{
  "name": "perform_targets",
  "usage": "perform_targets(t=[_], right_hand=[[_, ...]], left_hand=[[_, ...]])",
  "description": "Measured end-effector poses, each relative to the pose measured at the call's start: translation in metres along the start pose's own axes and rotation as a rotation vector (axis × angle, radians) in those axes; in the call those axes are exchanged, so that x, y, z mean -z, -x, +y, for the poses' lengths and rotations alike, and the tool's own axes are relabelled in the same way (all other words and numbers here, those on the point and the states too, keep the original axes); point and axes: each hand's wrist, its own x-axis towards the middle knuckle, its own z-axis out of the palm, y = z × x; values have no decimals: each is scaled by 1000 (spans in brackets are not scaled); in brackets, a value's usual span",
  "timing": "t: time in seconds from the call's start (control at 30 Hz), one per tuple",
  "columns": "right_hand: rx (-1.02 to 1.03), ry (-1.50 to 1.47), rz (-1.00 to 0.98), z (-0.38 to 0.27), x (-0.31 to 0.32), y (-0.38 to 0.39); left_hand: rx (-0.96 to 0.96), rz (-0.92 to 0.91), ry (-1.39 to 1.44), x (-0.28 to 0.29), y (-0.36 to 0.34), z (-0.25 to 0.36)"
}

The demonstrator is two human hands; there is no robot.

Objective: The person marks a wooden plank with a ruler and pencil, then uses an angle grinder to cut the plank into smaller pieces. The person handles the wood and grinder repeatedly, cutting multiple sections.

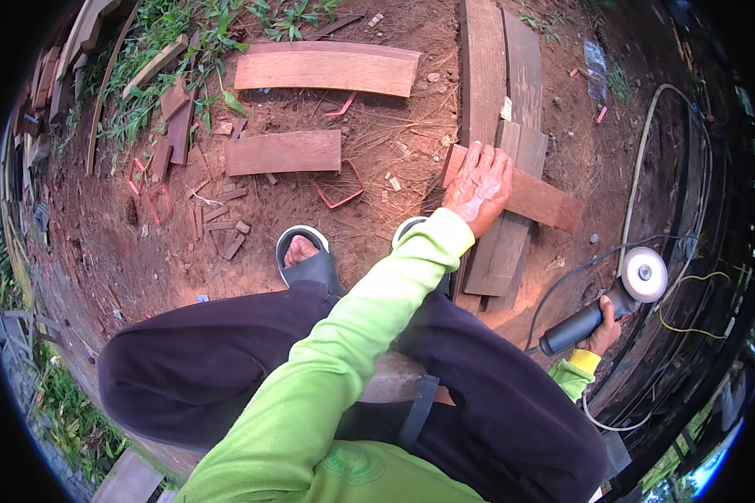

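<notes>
My left hand [481,191] lies across a short reddish wooden board [545,201], its fingers closed over the board's left part. That board rests crosswise on a stack of long brown planks [502,251]. Off to the right, my right hand [602,329] grips a dark angle grinder [585,325] by its body. The grinder's pale round disc [644,274] faces up, apart from the wood. Whether the disc is spinning cannot be made out. Part of my right hand is hidden behind the grinder.
A large curved board [327,69] and a smaller one [283,152] lie on the reddish soil. Wood offcuts [222,222] and red strapping [344,197] are scattered at left. A pale hose [637,168] and a dark cord [562,281] run at right. My sandalled foot [304,253] is close by.
</notes>
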Motion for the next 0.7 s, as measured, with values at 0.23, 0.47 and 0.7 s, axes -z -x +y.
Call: perform_targets(t=[0.23, 0.47, 0.7], right_hand=[[-4, 7, -20, -1, 0, -2], [-2, 17, -21, 5, 3, -6], [26, 18, -44, 7, 6, -9]], left_hand=[[-20, 91, 15, -5, -2, 0], [-12, 85, 35, -5, -1, 1], [8, 86, 48, -11, 0, 2]])
